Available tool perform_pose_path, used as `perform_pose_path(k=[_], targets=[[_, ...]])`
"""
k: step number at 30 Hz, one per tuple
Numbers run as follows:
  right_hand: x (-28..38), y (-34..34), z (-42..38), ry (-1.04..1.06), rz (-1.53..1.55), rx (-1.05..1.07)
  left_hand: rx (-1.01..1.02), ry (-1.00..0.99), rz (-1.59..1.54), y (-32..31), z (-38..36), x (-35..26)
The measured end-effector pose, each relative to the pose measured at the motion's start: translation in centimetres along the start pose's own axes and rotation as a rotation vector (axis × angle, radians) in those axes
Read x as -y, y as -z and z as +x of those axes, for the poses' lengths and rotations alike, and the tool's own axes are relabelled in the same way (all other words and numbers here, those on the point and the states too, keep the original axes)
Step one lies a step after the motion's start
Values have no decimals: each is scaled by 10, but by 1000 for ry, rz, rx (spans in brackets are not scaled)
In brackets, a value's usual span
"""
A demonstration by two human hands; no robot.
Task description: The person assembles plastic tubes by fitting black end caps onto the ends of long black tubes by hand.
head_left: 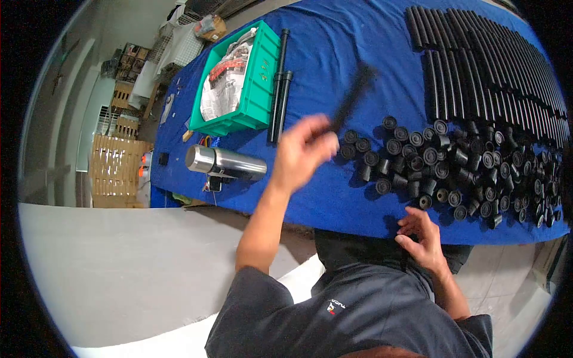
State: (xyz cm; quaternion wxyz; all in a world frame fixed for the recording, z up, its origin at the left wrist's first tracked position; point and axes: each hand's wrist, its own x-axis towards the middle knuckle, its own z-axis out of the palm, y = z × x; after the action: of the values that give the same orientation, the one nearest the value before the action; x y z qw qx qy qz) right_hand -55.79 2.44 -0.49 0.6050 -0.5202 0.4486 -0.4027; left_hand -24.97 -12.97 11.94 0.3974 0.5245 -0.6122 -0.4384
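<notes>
My left hand (301, 152) is raised over the blue cloth, its fingers closed round the lower end of a black tube (352, 98), which is blurred and slants up to the right. Near the table's front edge is my right hand (421, 238), fingers apart and curled a little, with nothing seen in it. Just beyond it lies a large loose heap of black round caps (441, 170), some upright, some on their sides. Behind the caps, black tubes (471, 83) lie side by side in two rows at the right.
A green crate (261, 80) holding printed paper stands on the blue cloth (334, 36) at the left. Several black tubes with capped ends (280, 101) lie along its right side. A steel flask (239, 165) lies in front of the crate, with small items beside it.
</notes>
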Motion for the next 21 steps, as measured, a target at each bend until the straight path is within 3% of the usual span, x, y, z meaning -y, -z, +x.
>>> perform_pose_path(k=[1, 2, 4, 10, 16, 21], targets=[[-7, 1, -1, 54, -97, -4, -79, -43, -23, 2, 35, -9], [-5, -2, -2, 100, -178, -32, -176, -268, 258, 11, 75, -5], [-8, -2, -2, 277, -414, -12, -196, -189, 346, 32, 153, 3], [-1, -7, 4, 356, -506, -48, -324, 9, 1064, 94, 340, 65], [-4, -6, 3, 290, -480, -54, -323, 255, 1206, 123, 392, 108], [4, -4, 0, 186, -535, -19, -296, 279, 1263, 136, 401, 150]])
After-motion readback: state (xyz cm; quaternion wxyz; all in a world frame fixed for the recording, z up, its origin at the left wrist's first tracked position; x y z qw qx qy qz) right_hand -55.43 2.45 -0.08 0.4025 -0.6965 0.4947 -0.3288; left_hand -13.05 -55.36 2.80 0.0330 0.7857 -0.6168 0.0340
